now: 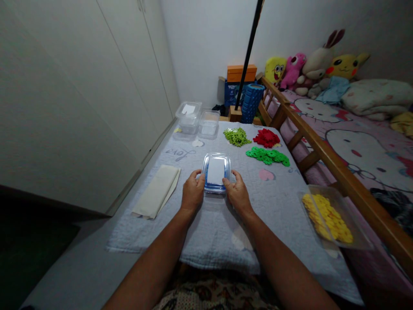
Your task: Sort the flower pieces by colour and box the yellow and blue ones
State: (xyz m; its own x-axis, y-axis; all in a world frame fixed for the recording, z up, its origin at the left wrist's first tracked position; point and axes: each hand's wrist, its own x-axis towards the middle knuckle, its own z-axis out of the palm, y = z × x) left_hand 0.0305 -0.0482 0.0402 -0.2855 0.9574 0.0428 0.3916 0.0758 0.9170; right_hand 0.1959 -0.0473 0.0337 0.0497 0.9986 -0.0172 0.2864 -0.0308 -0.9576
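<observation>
Between my two hands is a clear lidded plastic container (217,188) with blue pieces inside and a white paper label (215,171) on its lid. My left hand (192,189) grips its left side, thumb toward the front corner. On the opposite side my right hand (238,193) holds it, with the thumb on the lid's edge by the label. Whether the container rests on the cloth or is slightly raised, I cannot tell. Beyond it lie piles of light green pieces (237,137), red pieces (266,138) and green disc-like pieces (267,156).
Clear empty containers (209,124) and a stack with a white label (189,116) stand at the back left. Folded cream paper or cloth (157,192) lies left. A clear box of yellow pieces (327,217) sits at the right edge, near the wooden bed rail (309,142).
</observation>
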